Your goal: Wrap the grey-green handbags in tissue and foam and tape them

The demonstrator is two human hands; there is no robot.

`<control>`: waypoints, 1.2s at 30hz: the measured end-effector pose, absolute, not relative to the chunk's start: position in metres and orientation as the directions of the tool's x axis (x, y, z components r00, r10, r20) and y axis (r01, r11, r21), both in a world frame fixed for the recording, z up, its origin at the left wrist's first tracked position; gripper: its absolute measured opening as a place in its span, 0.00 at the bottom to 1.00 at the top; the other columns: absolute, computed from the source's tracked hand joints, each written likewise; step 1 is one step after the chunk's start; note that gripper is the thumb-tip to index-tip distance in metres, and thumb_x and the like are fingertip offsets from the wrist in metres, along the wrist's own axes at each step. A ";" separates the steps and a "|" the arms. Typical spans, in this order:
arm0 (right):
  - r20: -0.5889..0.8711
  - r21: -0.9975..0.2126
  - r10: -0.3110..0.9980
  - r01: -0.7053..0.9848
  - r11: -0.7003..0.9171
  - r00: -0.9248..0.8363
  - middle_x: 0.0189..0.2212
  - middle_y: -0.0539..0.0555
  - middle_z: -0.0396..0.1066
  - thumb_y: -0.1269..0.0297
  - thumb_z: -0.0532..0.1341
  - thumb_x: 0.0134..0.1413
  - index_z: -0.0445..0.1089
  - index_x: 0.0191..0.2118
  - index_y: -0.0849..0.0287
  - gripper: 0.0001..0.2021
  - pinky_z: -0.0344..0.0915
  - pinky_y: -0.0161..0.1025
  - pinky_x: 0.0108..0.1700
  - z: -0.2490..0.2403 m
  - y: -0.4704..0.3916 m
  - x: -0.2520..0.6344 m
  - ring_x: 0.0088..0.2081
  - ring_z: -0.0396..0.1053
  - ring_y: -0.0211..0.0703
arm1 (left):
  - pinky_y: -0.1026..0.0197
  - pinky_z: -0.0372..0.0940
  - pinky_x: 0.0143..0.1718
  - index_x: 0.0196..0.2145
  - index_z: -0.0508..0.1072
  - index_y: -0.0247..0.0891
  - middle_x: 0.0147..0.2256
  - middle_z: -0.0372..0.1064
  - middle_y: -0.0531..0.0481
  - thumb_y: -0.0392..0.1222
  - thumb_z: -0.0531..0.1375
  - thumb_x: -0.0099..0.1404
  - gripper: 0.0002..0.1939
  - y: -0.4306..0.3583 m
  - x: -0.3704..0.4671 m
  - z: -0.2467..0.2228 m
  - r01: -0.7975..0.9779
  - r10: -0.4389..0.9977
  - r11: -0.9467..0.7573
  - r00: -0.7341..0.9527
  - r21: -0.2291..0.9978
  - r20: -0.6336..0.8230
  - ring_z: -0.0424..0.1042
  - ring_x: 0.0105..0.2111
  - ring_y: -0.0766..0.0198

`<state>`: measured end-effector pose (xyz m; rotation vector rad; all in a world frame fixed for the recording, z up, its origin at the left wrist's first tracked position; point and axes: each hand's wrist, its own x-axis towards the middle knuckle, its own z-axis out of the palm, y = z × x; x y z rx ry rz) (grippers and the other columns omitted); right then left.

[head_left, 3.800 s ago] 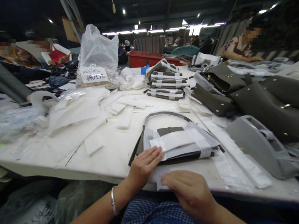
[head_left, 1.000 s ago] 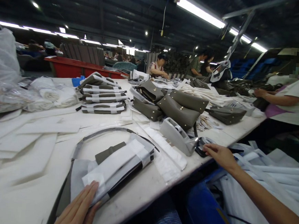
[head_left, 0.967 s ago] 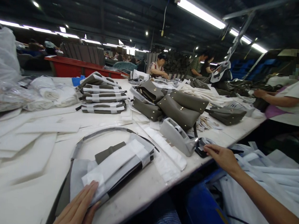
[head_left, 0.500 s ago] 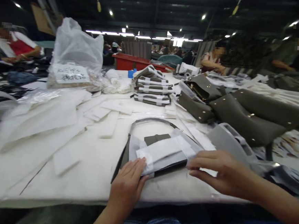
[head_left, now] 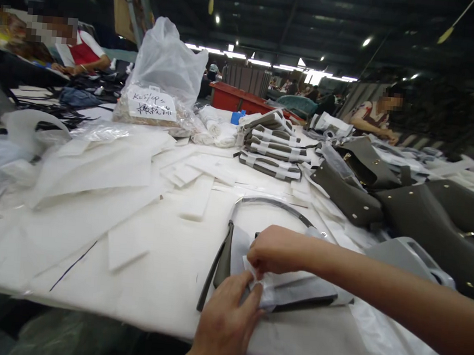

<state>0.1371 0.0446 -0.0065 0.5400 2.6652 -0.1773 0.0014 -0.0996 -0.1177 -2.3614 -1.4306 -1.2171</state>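
An olive-green handbag (head_left: 225,256) lies on the white-covered table in front of me, its strap (head_left: 274,203) arched away from me. White wrapping (head_left: 300,283), partly see-through, covers much of its upper side. At the wrapping's left end, my left hand (head_left: 229,312) has its thumb and fingertips closed on the material. My right hand (head_left: 277,250) reaches across the bag with bent fingers, pinching the wrapping right beside my left fingertips. The arm hides part of the bag's middle and right side.
White sheets (head_left: 98,172) spread over the left of the table (head_left: 172,271). Behind them stands a labelled plastic bag (head_left: 163,73). Wrapped straps or handles (head_left: 274,150) are stacked ahead. Olive-green bags (head_left: 435,209) and a grey plastic holder (head_left: 409,259) lie right. Co-workers sit further off.
My right hand has moved left from the bag's right end to beside my left hand. My left hand has gone from lying flat to pinching. The view has turned right-side down and leftward.
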 end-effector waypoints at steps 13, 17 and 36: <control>-0.594 0.151 0.292 0.252 0.956 -0.749 0.20 0.50 0.75 0.47 0.72 0.42 0.81 0.28 0.53 0.14 0.49 0.35 0.23 -0.001 0.066 0.093 0.22 0.67 0.39 | 0.62 0.70 0.48 0.45 0.75 0.39 0.45 0.76 0.47 0.44 0.50 0.74 0.15 -0.086 -0.002 -0.135 0.749 0.596 -0.615 0.237 0.247 0.767 0.75 0.44 0.60; -0.538 0.133 0.350 0.333 0.933 -0.767 0.18 0.52 0.72 0.34 0.68 0.37 0.78 0.24 0.57 0.27 0.49 0.36 0.24 -0.010 0.089 0.100 0.20 0.64 0.39 | 0.61 0.71 0.47 0.46 0.74 0.38 0.44 0.76 0.44 0.42 0.51 0.73 0.13 -0.091 -0.002 -0.121 0.745 0.640 -0.604 0.241 0.283 0.730 0.76 0.44 0.60; -0.088 -0.324 0.711 0.695 0.642 -0.698 0.41 0.57 0.79 0.52 0.56 0.65 0.79 0.44 0.57 0.18 0.65 0.38 0.45 -0.059 0.065 0.169 0.43 0.73 0.49 | 0.64 0.71 0.45 0.46 0.75 0.37 0.50 0.76 0.50 0.44 0.51 0.74 0.15 -0.076 -0.010 -0.138 0.764 0.446 -0.640 0.455 -0.081 0.771 0.77 0.48 0.61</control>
